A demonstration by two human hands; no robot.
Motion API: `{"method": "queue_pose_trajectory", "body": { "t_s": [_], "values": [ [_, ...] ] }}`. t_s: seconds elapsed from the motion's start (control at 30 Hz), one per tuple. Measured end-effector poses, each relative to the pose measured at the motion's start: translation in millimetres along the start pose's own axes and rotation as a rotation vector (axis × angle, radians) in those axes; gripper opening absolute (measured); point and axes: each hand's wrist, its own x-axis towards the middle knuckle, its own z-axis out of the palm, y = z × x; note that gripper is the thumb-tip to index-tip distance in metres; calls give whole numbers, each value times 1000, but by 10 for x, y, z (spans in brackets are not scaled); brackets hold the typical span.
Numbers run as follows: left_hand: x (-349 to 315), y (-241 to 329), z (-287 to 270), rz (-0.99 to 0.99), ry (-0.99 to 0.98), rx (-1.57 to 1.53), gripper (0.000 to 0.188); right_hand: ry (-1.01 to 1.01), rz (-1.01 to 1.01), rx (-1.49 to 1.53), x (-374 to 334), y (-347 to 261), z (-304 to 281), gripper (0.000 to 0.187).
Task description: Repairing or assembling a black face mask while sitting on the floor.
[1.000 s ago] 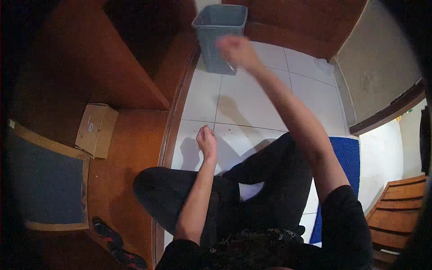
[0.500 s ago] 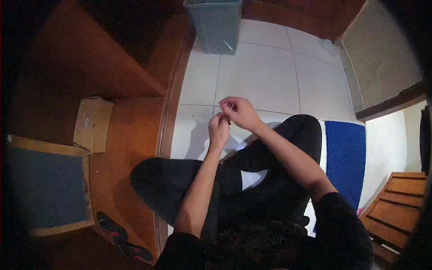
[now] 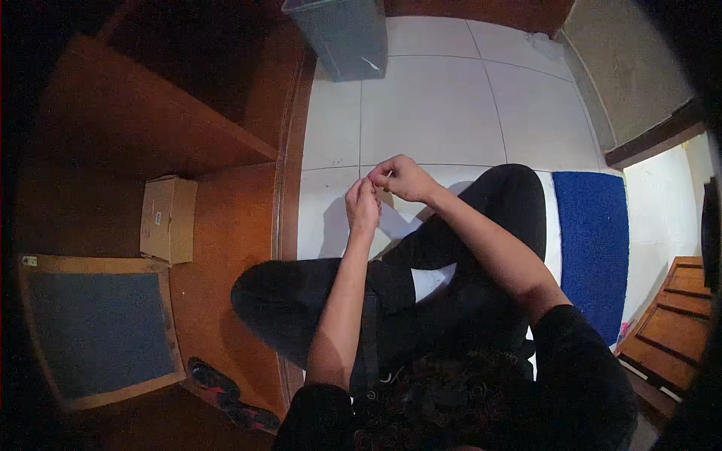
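Both hands meet over the white tiled floor (image 3: 429,105), in front of my crossed legs (image 3: 496,218) in dark trousers. My left hand (image 3: 363,206) is closed, its fingertips drawn together and raised. From the right, my right hand (image 3: 407,180) pinches with thumb and forefinger right at the left fingertips, so the two hands touch or nearly touch. Whatever lies between the fingers is too small or too hidden to name.
Left stands a wooden cabinet with a cardboard box (image 3: 167,219), a dark wood-framed board (image 3: 105,325) and dark footwear (image 3: 214,379). A grey bin (image 3: 338,37) is at the far side. Right are a blue mat (image 3: 594,248) and a slatted wooden piece (image 3: 673,331).
My right hand has lowered slightly relative to the left and now pinches at its fingertips; before, it was curled above them. The whole view has shifted a little.
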Motion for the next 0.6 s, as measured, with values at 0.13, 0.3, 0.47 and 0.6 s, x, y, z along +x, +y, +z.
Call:
{"method": "queue_pose_trajectory", "body": {
  "t_s": [0.13, 0.3, 0.47, 0.6],
  "values": [
    [-24, 52, -15, -37, -28, -10, 24, -51, -15, -64, 10, 38, -22, 23],
    [-36, 87, 16, -48, 49, 34, 20, 55, -63, -218, -22, 45, 88, 22],
    [76, -52, -45, -6, 21, -12, 19, 99, -46, -223, -34, 3, 72, 21],
    [69, -63, -25, 23, 17, -77, 17, 150, 33, -219, -64, -58, 70, 21]
  ]
}}
